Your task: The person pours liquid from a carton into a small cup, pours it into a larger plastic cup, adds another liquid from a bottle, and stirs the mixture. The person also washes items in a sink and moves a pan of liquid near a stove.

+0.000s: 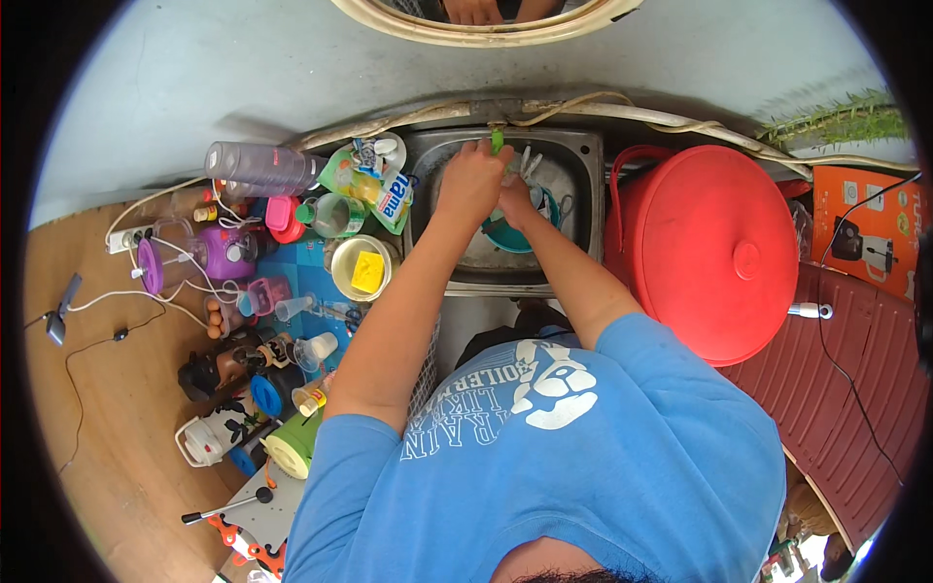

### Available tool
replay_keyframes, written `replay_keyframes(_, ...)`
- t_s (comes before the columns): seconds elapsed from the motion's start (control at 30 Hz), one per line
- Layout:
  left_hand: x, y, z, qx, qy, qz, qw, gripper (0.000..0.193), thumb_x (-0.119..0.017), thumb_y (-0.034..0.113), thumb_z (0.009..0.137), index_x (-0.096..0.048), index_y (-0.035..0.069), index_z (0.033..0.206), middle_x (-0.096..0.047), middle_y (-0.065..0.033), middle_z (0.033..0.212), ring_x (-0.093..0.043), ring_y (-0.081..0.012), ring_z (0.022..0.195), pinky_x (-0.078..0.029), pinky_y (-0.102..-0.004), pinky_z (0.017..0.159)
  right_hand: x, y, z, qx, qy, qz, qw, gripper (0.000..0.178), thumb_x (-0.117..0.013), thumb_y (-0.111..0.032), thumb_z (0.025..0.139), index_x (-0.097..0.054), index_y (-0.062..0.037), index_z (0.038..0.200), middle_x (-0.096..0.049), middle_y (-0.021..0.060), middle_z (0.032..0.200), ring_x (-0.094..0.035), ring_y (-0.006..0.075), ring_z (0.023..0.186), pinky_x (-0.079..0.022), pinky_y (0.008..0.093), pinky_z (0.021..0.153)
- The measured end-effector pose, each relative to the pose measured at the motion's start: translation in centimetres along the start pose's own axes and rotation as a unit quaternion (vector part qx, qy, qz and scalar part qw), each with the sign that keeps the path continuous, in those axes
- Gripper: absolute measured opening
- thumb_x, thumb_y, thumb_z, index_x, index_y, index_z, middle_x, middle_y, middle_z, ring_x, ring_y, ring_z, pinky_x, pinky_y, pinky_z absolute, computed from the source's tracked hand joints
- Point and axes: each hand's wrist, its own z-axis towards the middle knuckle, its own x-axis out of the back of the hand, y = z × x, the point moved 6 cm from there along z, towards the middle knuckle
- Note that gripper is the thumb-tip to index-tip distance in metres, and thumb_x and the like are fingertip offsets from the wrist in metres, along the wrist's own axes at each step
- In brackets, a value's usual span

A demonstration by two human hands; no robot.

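Observation:
Both of my arms reach into a metal sink (589, 209). Close below a tap with a green handle (498, 141), my left hand (472, 179) has its fingers curled in. My right hand (515, 202) is beside it, lower and to the right, also closed. Something pale and see-through shows between the two hands, too covered to name. Under my right hand sits a teal bowl (509, 239) in the basin. Pale utensil handles (531, 163) stick up at its far side.
Left of the sink stand a tub (340, 255) with a yellow sponge (368, 272), a soap pouch (394, 202), and a green-capped bottle (337, 215). A big red lidded bucket (714, 253) is close on the right. Pipes (661, 119) run along the wall behind.

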Motion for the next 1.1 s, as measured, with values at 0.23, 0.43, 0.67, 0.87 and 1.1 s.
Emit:
replay_keyframes(0.23,0.7,-0.3,-4.4,-0.005,0.063,-0.052,0.997,0.065,-0.065,0.002,0.083,-0.052,0.013,0.146,-0.056,-0.0254,0.141,-0.064,-0.0447,0.111,-0.055,-0.0483,0.091,1.7,3.3,-1.9,-0.224,0.03,0.423,0.878,0.05,-0.066,-0.035,0.098,-0.05,0.0044,0.123,-0.062,0.0208,0.113,-0.067,0.0326,0.094,-0.062,0.0402,0.073)
replay_keyframes(0.43,-2.6,-3.4,-15.7,0.109,0.065,-0.158,0.979,0.067,-0.074,0.015,0.085,-0.05,0.01,0.147,-0.064,-0.0246,0.13,-0.069,-0.0397,0.102,-0.056,-0.0451,0.089,1.4,0.6,-4.3,-0.272,0.091,0.518,0.806,0.061,-0.062,-0.045,0.099,-0.047,0.0071,0.127,-0.063,0.0261,0.11,-0.069,0.0328,0.093,-0.064,0.0338,0.069)
replay_keyframes(0.67,-6.4,-3.6,-28.7,0.299,0.003,-0.358,0.884,0.05,-0.075,0.024,0.087,-0.065,0.003,0.131,-0.074,-0.0191,0.111,-0.074,-0.0298,0.089,-0.058,-0.039,0.084,3.4,0.6,-5.8,-0.245,0.013,0.558,0.793,0.055,-0.061,-0.044,0.096,-0.055,0.0068,0.117,-0.068,0.019,0.096,-0.07,0.0263,0.076,-0.061,0.0299,0.059)
replay_keyframes(0.87,-7.8,-3.6,-40.1,0.427,0.056,-0.35,0.832,0.046,-0.072,0.028,0.089,-0.066,0.007,0.129,-0.072,-0.0199,0.117,-0.072,-0.0348,0.098,-0.056,-0.0445,0.09,-5.1,0.4,-12.9,-0.405,-0.08,0.436,0.8,0.041,-0.061,-0.035,0.098,-0.056,0.0008,0.117,-0.067,0.0226,0.112,-0.071,0.0303,0.095,-0.063,0.036,0.07)
replay_keyframes(1.1,-10.1,-0.1,-54.4,0.511,0.044,-0.241,0.824,0.043,-0.068,0.026,0.09,-0.066,0.009,0.129,-0.069,-0.0183,0.123,-0.066,-0.0388,0.112,-0.053,-0.0479,0.096,-19.5,8.2,-21.8,-0.356,-0.282,0.026,0.891,0.05,-0.075,-0.035,0.091,-0.055,-0.0077,0.128,-0.065,0.0138,0.124,-0.065,0.0256,0.111,-0.056,0.04,0.091)
